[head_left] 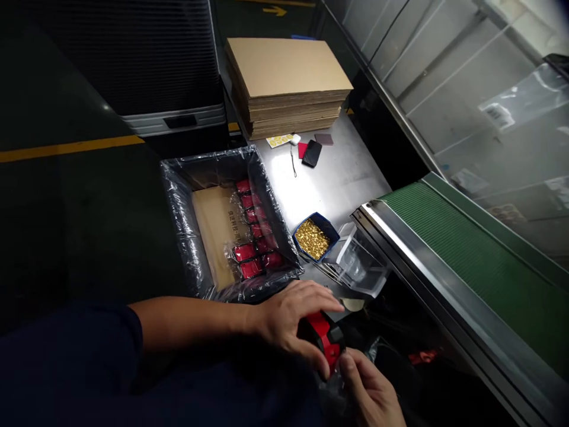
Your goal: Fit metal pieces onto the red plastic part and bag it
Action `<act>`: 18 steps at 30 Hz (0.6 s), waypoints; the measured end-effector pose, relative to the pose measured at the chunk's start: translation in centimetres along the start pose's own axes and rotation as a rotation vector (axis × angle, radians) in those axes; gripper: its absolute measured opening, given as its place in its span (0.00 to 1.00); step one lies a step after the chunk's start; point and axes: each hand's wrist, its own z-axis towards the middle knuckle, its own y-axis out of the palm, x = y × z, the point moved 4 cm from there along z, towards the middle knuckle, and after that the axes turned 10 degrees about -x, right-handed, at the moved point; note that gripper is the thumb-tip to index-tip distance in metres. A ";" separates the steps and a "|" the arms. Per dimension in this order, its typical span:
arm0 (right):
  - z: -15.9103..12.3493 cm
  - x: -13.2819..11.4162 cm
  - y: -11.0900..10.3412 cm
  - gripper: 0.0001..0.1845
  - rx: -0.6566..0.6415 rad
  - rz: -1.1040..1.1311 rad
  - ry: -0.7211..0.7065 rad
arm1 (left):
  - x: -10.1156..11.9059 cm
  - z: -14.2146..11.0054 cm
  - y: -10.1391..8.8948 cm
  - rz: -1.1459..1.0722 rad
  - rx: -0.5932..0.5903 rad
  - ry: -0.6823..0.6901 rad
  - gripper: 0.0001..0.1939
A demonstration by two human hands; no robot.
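Note:
My left hand (pixel 296 320) curves around a small red and black block-like item (pixel 326 341), its thumb below and its fingers above. My right hand (pixel 368 385) pinches the item's lower right edge between thumb and fingers. I cannot make out what kind of article it is. Clear plastic (pixel 333 388) shows dimly under the hands. Just beyond my left hand stands a box lined with dark plastic film (pixel 178 207). Inside it, several red and black pieces in clear wrapping (pixel 251 255) lie along the right side, over brown cardboard (pixel 211 228).
A blue bin of gold-coloured small parts (pixel 313 237) and a clear plastic bin (pixel 360 267) stand on the metal table (pixel 297 196). Farther back are a black phone-like object (pixel 312 153) and stacked cardboard sheets (pixel 288 71). A green conveyor belt (pixel 471 237) runs along the right.

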 end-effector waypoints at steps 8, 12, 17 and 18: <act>1.6 0.6 -0.3 0.27 -0.152 -0.013 0.014 | 1.5 -1.3 -1.4 -0.054 0.066 0.101 0.37; 1.2 2.5 0.6 0.45 -0.038 0.192 -0.012 | 1.2 -2.6 -2.1 -0.210 0.134 -0.075 0.39; 0.4 5.2 2.4 0.41 0.066 0.109 -0.060 | 1.0 -3.3 -1.8 -0.377 0.128 -0.168 0.37; 0.2 5.3 2.6 0.41 0.097 0.120 -0.080 | 1.1 -3.3 -1.6 -0.407 0.113 -0.182 0.35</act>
